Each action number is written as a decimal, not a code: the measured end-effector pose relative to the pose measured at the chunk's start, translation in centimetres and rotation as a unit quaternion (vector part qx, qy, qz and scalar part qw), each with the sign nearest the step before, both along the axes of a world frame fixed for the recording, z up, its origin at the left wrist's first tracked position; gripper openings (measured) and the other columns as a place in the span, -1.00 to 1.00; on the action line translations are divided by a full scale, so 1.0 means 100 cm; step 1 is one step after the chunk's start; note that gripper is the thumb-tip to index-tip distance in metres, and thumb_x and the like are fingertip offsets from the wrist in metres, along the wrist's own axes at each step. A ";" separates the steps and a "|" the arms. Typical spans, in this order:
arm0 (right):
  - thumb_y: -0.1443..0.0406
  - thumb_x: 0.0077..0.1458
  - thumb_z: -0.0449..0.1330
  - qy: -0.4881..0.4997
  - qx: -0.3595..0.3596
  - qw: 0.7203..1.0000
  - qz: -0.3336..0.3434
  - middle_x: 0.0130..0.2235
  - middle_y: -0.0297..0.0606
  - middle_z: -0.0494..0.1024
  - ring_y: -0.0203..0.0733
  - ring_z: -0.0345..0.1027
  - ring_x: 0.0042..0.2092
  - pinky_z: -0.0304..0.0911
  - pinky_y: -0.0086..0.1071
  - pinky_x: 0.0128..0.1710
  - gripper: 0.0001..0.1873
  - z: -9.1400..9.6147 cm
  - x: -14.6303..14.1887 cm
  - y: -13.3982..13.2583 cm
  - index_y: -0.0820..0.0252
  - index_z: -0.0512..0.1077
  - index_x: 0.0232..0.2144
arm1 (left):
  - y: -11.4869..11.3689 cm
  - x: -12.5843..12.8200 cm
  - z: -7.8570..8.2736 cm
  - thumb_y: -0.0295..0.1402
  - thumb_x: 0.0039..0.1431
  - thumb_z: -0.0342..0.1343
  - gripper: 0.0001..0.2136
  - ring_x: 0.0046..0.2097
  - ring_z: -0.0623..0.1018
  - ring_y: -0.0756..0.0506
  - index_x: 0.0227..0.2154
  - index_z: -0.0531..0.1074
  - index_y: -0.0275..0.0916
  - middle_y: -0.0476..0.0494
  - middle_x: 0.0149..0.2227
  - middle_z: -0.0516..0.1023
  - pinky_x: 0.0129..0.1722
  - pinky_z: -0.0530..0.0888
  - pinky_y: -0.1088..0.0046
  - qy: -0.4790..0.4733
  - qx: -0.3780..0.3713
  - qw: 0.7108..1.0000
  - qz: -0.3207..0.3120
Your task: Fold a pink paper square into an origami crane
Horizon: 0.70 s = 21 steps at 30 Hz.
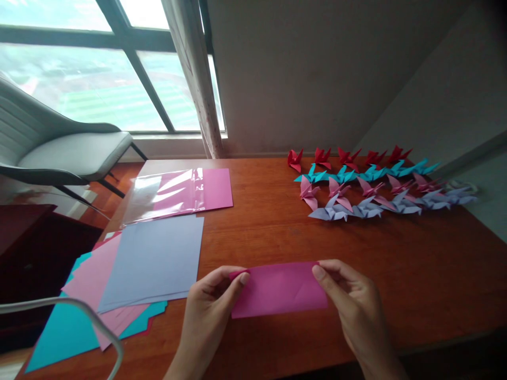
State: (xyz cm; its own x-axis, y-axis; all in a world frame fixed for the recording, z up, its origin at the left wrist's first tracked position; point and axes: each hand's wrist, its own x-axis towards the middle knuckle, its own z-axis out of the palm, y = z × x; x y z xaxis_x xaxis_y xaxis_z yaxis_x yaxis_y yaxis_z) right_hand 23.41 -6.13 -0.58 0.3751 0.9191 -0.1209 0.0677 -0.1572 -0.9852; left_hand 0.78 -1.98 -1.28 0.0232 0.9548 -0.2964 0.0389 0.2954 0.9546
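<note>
A magenta sheet of origami paper (281, 290), a wide rectangle in shape, is held up above the wooden table. My left hand (212, 303) pinches its upper left corner between thumb and fingers. At the upper right corner, my right hand (350, 295) grips it the same way. Faint crease lines show on the paper's face. Left of my left hand lies a stack of pale lavender sheets (158, 261), resting over pink sheets (95, 269) and turquoise sheets (63, 332).
Rows of folded paper cranes in red (348, 157), turquoise (372, 173), pink (370, 191) and lavender (366, 207) stand at the back right of the table (257, 232). A clear plastic sleeve (166, 195) holds magenta paper. A white cable (91, 316) curves at lower left, and a chair (75, 150) stands beyond.
</note>
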 end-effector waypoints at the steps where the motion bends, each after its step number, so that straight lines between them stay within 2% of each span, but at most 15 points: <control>1: 0.11 0.10 0.34 -0.002 -0.002 1.000 0.003 -0.45 -0.32 0.56 -0.25 0.43 -0.39 0.34 -0.50 -0.39 -0.77 0.000 0.001 0.000 0.14 0.59 -0.41 | 0.000 0.000 0.001 -0.15 0.04 0.36 -0.76 -0.39 0.51 0.00 -0.42 0.62 -0.25 -0.08 -0.43 0.63 -0.43 0.40 0.64 0.001 0.002 1.000 -0.002; 6: 0.12 0.10 0.34 0.001 -0.017 1.000 -0.008 -0.46 -0.33 0.52 -0.26 0.36 -0.40 0.29 -0.48 -0.40 -0.77 0.002 0.004 -0.001 0.16 0.58 -0.41 | 0.003 0.002 0.003 -0.17 0.03 0.37 -0.78 -0.39 0.52 0.01 -0.45 0.62 -0.24 -0.06 -0.45 0.63 -0.42 0.40 0.65 -0.017 -0.004 1.000 -0.020; 21: 0.11 0.08 0.35 -0.009 -0.035 0.999 0.008 -0.42 -0.28 0.58 -0.20 0.43 -0.36 0.35 -0.44 -0.35 -0.76 -0.002 0.010 -0.002 0.16 0.58 -0.40 | 0.004 0.001 0.003 -0.18 0.02 0.37 -0.80 -0.37 0.56 -0.02 -0.43 0.64 -0.22 -0.08 -0.42 0.66 -0.40 0.44 0.64 -0.026 -0.017 0.999 -0.017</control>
